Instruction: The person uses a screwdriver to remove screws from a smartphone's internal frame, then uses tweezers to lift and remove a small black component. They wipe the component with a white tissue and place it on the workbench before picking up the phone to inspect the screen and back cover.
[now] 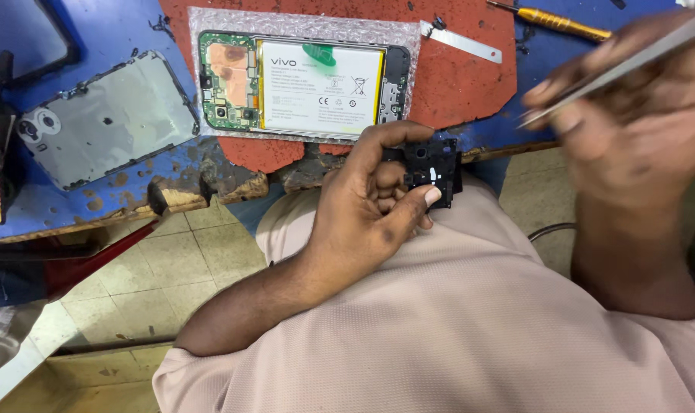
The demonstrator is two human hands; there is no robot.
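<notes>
Looking down: a person's lap in a pale pink shirt (454, 321) fills the lower half of the frame, with the worn edge of a blue workbench (133, 195) across the top.
Red mat: a red-brown mat (462, 84) lies on the bench at the upper centre, its lower edge torn.
Right hand: the right hand (630, 130), blurred, is at the upper right of the frame, its fingers clenched around metal tweezers (638, 57) that point toward the left.
Left hand: the left hand (378, 206) is at the centre of the frame, in front of the bench edge, fingers and thumb grasping a small black plastic cover (433, 164).
Black cover: it is held above the lap, just below the bench edge; it has small holes and a white spot.
Opened phone: an opened phone (301, 80) lies on a sheet of bubble wrap (309, 23) on the red mat, upper centre.
Battery label: a white rectangular label with a yellow border covers the battery (320, 88); a green tab is at its top edge.
Circuit board: green, with copper-coloured patches, at the left end of the phone.
Back cover: a grey back cover (110, 118) lies at the upper left on the blue surface.
Metal strip: a thin metal strip (462, 42) lies just to the right of the bubble wrap.
Screwdriver: a yellow-handled screwdriver (561, 23) lies at the top right.
</notes>
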